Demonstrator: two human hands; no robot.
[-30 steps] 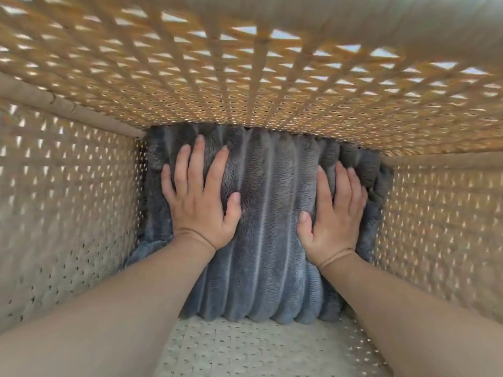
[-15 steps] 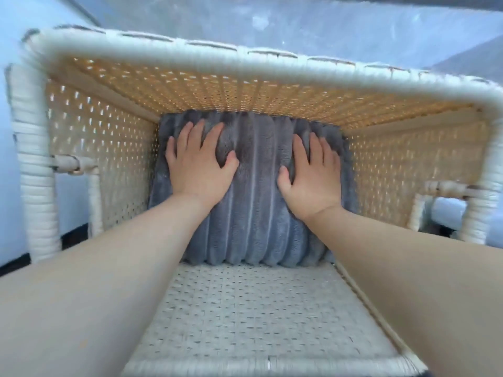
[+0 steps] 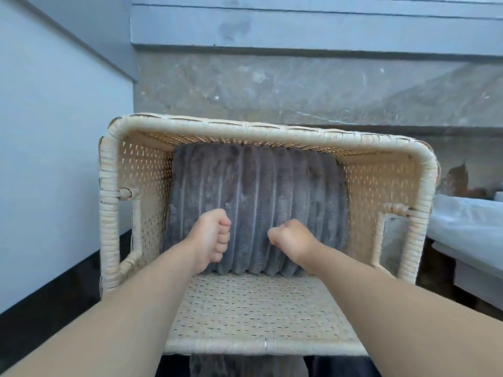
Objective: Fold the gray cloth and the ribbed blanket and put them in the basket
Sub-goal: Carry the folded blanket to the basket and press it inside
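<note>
The folded grey ribbed blanket [image 3: 255, 202] lies at the bottom of the woven cream basket [image 3: 261, 131], filling most of its floor. My left hand [image 3: 212, 238] and my right hand [image 3: 292, 238] hover inside the basket just over the blanket's near part. Both are curled into loose fists and hold nothing. A strip of grey fabric [image 3: 231, 365], possibly the grey cloth, shows below the basket's near rim, mostly hidden.
The basket has handle cut-outs on its left side [image 3: 128, 227] and right side [image 3: 392, 235]. A white wall [image 3: 54, 159] stands to the left, a grey marble wall [image 3: 299, 85] behind. A white padded surface [image 3: 468, 227] sits at the right. Dark floor [image 3: 54, 300] lies below.
My view has pulled back out of the basket, so its whole rim shows. Both hands lifted off the blanket, where they pressed flat, drew nearer to me and curled into fists.
</note>
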